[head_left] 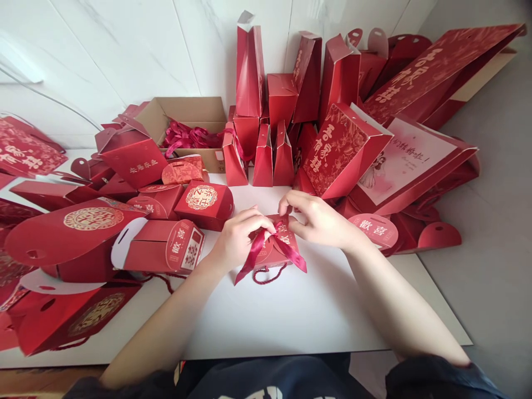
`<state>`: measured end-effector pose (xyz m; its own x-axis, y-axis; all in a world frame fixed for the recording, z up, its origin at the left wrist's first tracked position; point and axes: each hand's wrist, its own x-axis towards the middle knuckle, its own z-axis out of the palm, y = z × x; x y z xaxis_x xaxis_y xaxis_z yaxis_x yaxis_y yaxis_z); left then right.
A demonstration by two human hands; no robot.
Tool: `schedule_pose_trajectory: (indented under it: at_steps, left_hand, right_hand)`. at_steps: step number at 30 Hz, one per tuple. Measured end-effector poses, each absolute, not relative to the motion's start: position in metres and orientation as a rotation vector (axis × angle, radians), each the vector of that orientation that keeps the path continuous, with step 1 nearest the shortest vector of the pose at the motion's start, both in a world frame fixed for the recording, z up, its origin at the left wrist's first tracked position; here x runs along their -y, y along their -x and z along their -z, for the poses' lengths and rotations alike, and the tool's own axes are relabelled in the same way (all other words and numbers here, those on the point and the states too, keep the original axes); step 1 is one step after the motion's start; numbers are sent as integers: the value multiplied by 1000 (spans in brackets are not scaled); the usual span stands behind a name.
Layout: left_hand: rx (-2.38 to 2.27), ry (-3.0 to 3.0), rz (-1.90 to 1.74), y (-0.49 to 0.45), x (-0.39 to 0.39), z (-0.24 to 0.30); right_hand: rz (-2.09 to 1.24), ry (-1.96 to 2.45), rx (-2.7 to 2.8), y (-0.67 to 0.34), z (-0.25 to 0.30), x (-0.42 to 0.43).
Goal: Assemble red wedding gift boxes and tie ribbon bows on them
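- The box (270, 256) lies on the desk (282, 327) in front of me, between my two hands; its far side and upper corners are largely covered by my fingers.
- My left grip (239, 235) is curled narrow, fingertips at the bow of the ribbon (293, 256); the thumb is hidden, so I cannot tell whether it pinches anything.
- My right grip (313, 219) bends over the box's right far corner, thumb and forefinger slightly apart; I cannot tell if something thin sits between them.
- The ribbon's two tails hang toward me, but my left fingers hide part of its loops.
- The cord (266, 283) loops out at the near edge.
- Beyond, a carton (203, 119) holds tangled ribbons (187, 136), its lower part blocked by boxes.
- At the left edge, a bag (25, 149) is cut off.
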<state>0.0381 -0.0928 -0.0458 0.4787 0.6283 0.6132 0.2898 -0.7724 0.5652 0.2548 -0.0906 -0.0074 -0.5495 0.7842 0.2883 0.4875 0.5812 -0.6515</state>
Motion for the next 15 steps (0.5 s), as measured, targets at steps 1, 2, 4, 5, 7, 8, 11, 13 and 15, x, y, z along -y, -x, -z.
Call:
schedule_pose_trajectory:
  at_steps: [1, 2, 4, 5, 7, 8, 11, 13, 15]
  left_hand:
    - [-767, -2374, -1219, -39, 93, 45]
    - [-767, -2403, -1234, -39, 93, 44]
    - [-780, -2445, -1257, -40, 93, 44]
    - [-788, -2452, -1264, -40, 93, 44]
    - [-794, -2454, -1264, -40, 93, 44]
    - [-792, -2455, -1258, -40, 93, 44]
    - [-779, -2463, -1236, -40, 92, 44]
    - [-777, -2463, -1227, -40, 92, 44]
    - [-780, -2462, -1223, -39, 92, 45]
  right_hand:
    - [-738, 982, 2248, -255, 7, 91]
    - [-797, 950, 2254, -254, 6, 92]
    - [-877, 903, 2271, -252, 6, 93]
    - [-875, 900, 2284, -250, 6, 94]
    - [-752, 936, 2338, -247, 6, 96]
    - [-624, 981, 2376, -246, 6, 96]
    - [-107, 1163, 2434, -245, 3, 100]
    - [49, 1220, 2413, -246, 0, 103]
    - [-98, 1152, 2406, -248, -2, 104]
